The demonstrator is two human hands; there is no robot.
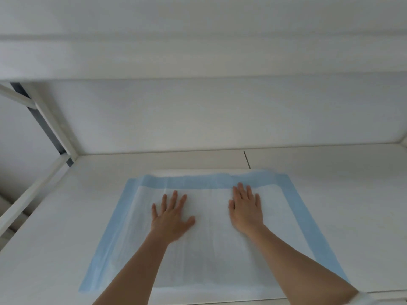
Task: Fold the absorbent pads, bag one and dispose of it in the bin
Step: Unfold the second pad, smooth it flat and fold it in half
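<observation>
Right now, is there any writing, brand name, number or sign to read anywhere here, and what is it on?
None: no text can be read anywhere.
Absorbent pad: plain white with a blue border, no print.
White surface under it: unmarked.
White frame at the left: no label visible.

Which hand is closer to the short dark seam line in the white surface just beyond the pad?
Right. The right hand presses the blue-bordered white absorbent pad with its fingertips just below the dark seam line; the left hand lies flat farther left and nearer the person.

Soft even daylight, faint shadows, slight blur, wide-angle bending.
</observation>
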